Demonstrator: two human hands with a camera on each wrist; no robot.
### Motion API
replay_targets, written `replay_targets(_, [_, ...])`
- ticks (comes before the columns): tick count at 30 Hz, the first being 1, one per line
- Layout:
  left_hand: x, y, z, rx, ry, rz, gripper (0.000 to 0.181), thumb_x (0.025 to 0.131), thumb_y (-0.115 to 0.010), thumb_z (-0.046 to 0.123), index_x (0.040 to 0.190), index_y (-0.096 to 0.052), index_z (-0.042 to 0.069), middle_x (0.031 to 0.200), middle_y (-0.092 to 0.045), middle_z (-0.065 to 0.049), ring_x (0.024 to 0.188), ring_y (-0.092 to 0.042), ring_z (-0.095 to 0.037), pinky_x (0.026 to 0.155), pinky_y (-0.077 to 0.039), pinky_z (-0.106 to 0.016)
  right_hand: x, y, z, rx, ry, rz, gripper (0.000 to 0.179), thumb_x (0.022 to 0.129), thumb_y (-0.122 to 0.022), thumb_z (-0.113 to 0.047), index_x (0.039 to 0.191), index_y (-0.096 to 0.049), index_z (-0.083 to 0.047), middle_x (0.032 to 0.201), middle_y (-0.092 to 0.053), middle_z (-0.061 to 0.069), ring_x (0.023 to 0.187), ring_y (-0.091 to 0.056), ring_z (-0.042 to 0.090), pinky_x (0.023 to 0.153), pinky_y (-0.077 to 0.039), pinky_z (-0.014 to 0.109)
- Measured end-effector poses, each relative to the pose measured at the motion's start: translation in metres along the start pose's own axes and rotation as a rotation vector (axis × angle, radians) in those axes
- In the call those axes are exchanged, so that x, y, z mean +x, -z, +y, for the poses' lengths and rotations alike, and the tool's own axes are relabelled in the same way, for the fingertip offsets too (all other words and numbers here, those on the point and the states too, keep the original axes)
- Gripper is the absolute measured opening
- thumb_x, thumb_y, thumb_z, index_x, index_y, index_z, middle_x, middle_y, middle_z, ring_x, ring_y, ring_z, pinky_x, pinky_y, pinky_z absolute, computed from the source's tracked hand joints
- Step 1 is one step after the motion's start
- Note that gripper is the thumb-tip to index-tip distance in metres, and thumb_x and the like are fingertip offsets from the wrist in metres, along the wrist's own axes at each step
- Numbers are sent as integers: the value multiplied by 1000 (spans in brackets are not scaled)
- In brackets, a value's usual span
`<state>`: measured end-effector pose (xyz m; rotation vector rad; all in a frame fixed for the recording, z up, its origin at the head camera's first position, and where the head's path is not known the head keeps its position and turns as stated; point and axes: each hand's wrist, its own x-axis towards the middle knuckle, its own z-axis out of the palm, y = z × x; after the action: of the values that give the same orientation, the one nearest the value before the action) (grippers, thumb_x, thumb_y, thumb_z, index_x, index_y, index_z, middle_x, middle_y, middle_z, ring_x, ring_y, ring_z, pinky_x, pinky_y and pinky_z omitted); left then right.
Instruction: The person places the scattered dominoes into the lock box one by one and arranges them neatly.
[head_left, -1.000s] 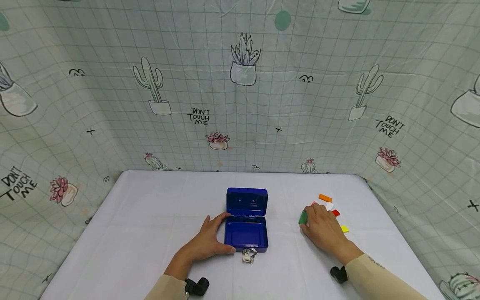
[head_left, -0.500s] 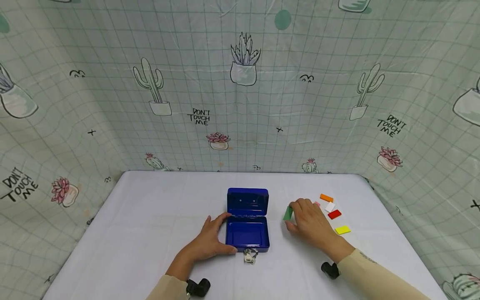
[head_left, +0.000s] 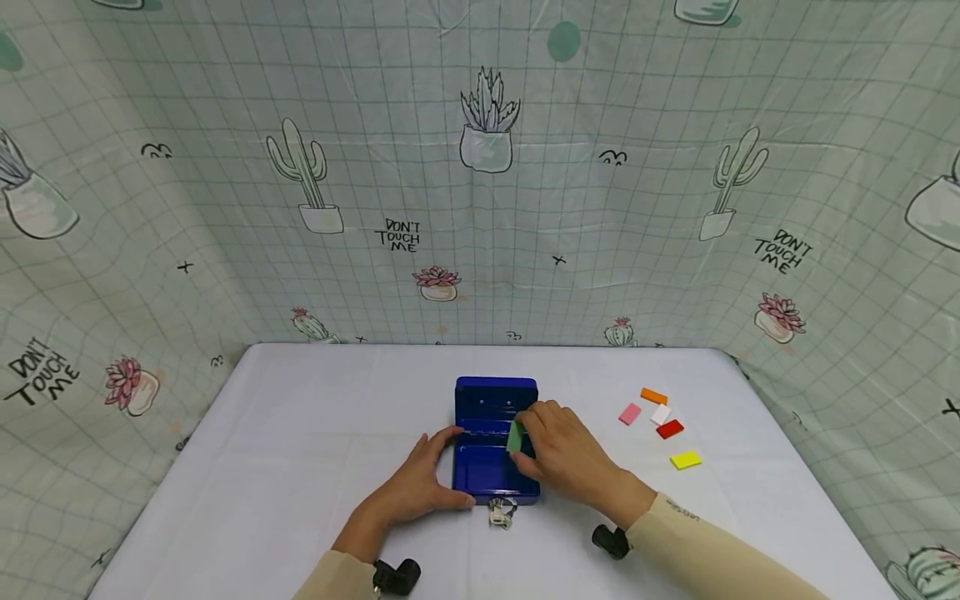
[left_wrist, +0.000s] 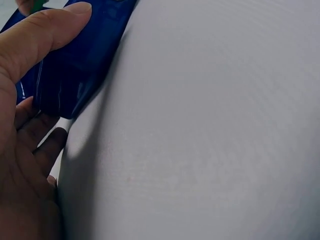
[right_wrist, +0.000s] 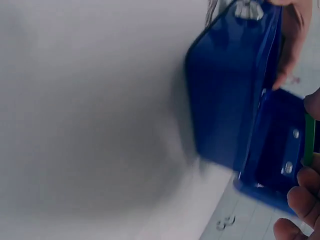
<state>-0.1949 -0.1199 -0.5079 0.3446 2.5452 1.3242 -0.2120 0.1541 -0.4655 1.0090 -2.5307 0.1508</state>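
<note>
An open blue metal cash box [head_left: 480, 473] stands mid-table with its lid [head_left: 480, 402] raised at the back. My left hand [head_left: 408, 487] grips the box's left side, thumb at the front corner and fingers toward the back by the hinge. Over the right part of the box, my right hand [head_left: 566, 454] pinches a flat green rectangular block [head_left: 514, 437] between thumb and fingers. In the right wrist view the green block [right_wrist: 309, 140] appears edge-on, in front of the lid. Small silver keys [head_left: 500, 512] hang at the lock on the box's front.
To the right lie loose flat blocks: orange [head_left: 654, 396], pink [head_left: 629, 414], white [head_left: 661, 414], red [head_left: 670, 429] and yellow [head_left: 686, 460]. A white cloth covers the table [head_left: 315, 425]. Behind it hangs a cactus-print curtain [head_left: 555, 200].
My right hand has carried the green block leftward from the loose blocks to over the box, leaving the pink block in full view. The left hand has stayed on the box.
</note>
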Motion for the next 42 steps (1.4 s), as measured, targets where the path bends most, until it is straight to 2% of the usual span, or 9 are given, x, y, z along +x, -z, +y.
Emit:
replay_targets(2, [0, 1, 0, -10, -2, -4, 108, 71, -95, 42, 161, -39, 23, 170, -35, -13, 160, -10, -51, 119, -20, -79, 5, -4, -6, 3, 20, 4, 50, 92, -81, -41, 122, -66, -4, 110, -64, 5, 94, -54, 18, 76, -50, 32])
replay_targets(9, [0, 3, 0, -17, -49, -5, 108, 73, -95, 42, 162, -38, 21, 164, -42, -15, 151, -38, -40, 120, -32, -69, 20, -18, -24, 26, 64, -7, 53, 91, -84, -39, 124, -68, -2, 111, -67, 8, 99, -62, 20, 82, -58, 36])
replay_targets(13, [1, 4, -1, -23, -59, -14, 107, 74, -95, 43, 162, -38, 21, 163, -43, -14, 150, -39, -39, 120, -32, -69, 24, -25, -32, 37, 58, -57, 50, 92, -82, -41, 124, -69, -3, 109, -67, 6, 98, -63, 19, 84, -59, 38])
replay_targets(19, [1, 6, -2, -26, -68, -27, 107, 74, -95, 43, 162, -38, 20, 163, -43, -15, 151, -39, -39, 121, -32, -68, 29, -32, -38, 39, 72, -125, 47, 95, -79, -43, 124, -70, -6, 108, -67, 3, 101, -62, 18, 96, -59, 43])
replay_targets(22, [1, 6, -3, -32, -74, -28, 107, 74, -95, 41, 162, -38, 19, 163, -43, -15, 151, -37, -39, 121, -31, -68, 31, -34, -39, 45, 81, -146, 46, 95, -78, -42, 125, -72, -8, 109, -66, 1, 102, -62, 18, 96, -59, 41])
replay_targets(30, [2, 6, -4, -40, -72, -34, 106, 76, -95, 39, 163, -37, 20, 166, -39, -14, 155, -31, -41, 121, -30, -69, 36, -41, -40, 31, 99, -193, 44, 97, -76, -43, 126, -73, -10, 106, -65, -1, 94, -56, 15, 85, -56, 33])
replay_targets(42, [2, 3, -5, -42, -68, -35, 107, 76, -95, 39, 163, -37, 20, 168, -38, -14, 158, -22, -47, 122, -25, -72, 39, -41, -43, 54, 86, -218, 44, 96, -77, -43, 126, -73, -11, 107, -65, -1, 98, -58, 15, 91, -57, 38])
